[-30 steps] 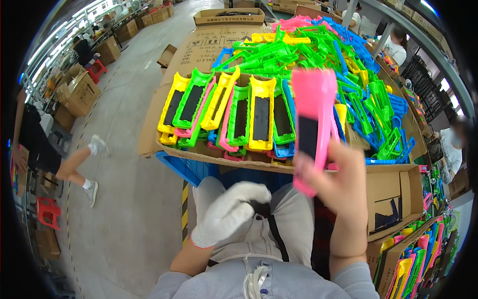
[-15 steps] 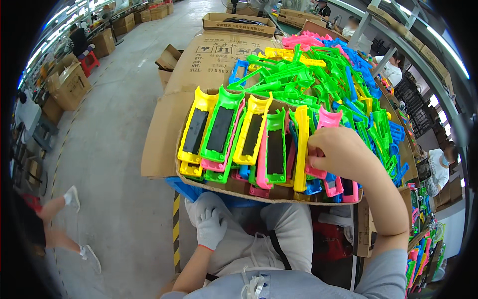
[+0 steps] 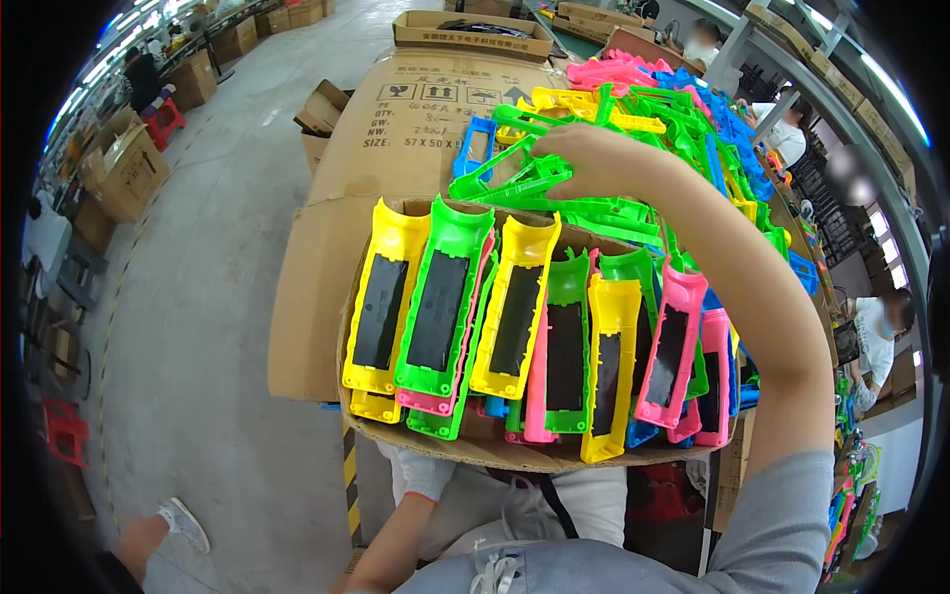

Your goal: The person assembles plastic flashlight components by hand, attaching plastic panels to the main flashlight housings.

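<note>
Over the loose heap, my right hand reaches forward, bare, its bent fingers closed around the end of a green plastic handle shell. My left hand, in a white glove, is low by my lap under the carton's near edge; its fingers are hidden. In front of me the open carton holds a row of long half-shells with black strips inside, standing tilted: a yellow shell, a green shell, a pink shell and several others.
A heap of green shells, with pink, yellow and blue ones, spreads behind the carton. A closed cardboard box lies to its left, a shallow tray box on it. People work at the right; a person's leg shows on the floor at left.
My right hand has left the pink shell in the carton and moved forward to the green heap. The view has shifted, so the carton appears lower and covers part of my left hand.
</note>
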`<state>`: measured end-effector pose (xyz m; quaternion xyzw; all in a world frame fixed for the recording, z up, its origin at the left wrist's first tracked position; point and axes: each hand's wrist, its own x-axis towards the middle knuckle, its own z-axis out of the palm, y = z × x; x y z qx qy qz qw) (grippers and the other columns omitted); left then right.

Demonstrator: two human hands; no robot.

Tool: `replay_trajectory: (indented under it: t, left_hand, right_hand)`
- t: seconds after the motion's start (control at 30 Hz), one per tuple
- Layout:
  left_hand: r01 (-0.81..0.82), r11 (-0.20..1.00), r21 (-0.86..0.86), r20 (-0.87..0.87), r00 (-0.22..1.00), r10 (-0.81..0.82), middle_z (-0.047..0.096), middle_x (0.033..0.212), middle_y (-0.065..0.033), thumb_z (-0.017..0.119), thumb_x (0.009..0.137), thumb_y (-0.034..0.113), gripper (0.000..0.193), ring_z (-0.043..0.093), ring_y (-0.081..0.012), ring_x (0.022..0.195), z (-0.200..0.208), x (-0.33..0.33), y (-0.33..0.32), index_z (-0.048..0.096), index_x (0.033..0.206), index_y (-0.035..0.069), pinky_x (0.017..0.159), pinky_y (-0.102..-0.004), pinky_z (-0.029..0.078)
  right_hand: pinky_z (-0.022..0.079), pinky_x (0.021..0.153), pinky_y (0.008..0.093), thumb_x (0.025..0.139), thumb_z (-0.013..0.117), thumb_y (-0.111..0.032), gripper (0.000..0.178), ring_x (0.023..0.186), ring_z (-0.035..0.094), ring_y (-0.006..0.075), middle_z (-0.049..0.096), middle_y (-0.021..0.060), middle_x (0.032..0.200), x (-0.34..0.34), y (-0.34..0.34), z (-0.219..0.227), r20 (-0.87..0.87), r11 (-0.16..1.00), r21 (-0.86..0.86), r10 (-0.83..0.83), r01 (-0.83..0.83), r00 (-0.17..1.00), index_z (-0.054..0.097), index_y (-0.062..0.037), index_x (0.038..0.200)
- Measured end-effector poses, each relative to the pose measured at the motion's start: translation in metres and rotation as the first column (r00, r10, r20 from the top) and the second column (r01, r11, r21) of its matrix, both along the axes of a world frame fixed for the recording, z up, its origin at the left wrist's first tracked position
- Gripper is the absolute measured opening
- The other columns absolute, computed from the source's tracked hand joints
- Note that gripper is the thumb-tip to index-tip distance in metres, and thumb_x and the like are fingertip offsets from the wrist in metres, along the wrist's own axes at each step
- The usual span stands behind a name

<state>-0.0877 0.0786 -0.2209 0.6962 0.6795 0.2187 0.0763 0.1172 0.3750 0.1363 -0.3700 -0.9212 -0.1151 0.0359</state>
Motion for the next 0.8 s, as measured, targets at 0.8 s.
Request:
replay_trajectory:
  t: [0.8]
  left_hand:
    - [-0.004,0.999,0.053,0.052,0.999,0.001,0.053,0.105,-0.0168,0.061,0.073,0.018,0.021,0.046,-0.0378,0.103,0.001,-0.004,0.000,0.060,0.090,0.007,0.092,-0.0482,0.036]
  right_hand:
    - [0.045,0.075,0.0321,0.069,0.059,-0.012,0.015,0.089,0.053,0.0190,0.052,0.0017,0.084,0.133,-0.124,0.015,0.116,0.815,0.560,-0.253,0.147,0.961,0.060,-0.0149,0.084]
